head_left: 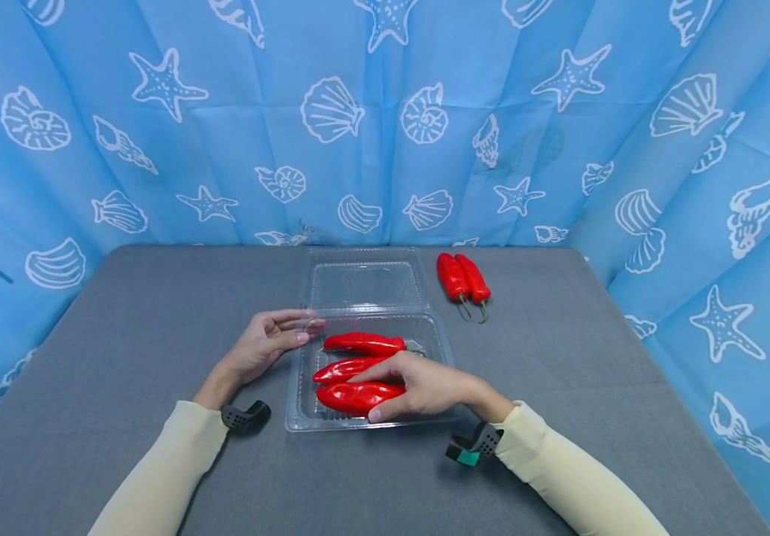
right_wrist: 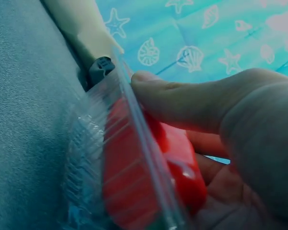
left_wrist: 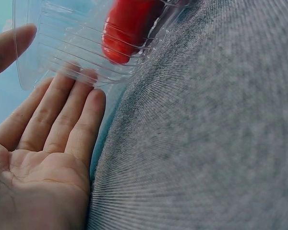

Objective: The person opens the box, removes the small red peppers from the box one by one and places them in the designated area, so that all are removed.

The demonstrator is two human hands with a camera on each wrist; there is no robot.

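A clear plastic clamshell box [head_left: 311, 425] lies unfolded on the table, with three red peppers lying crosswise in its near half. My right hand [head_left: 428, 383] reaches over the front wall and holds the nearest pepper [head_left: 350, 398], thumb on its near side and fingers behind it. Just beyond are the middle pepper [head_left: 339, 370] and the far pepper [head_left: 363, 342]; my right hand partly covers the middle one. At the box's left wall, my left hand [head_left: 264, 346] has its fingers extended. In the left wrist view its fingertips [left_wrist: 89, 76] touch the clear plastic.
The box's lid [head_left: 366, 286] lies flat behind the filled half. Two more red peppers [head_left: 452, 277] lie side by side at the back right, stems toward me. A grey cloth covers the table [head_left: 559, 350]; a blue shell-patterned curtain [head_left: 244, 134] hangs behind its far edge.
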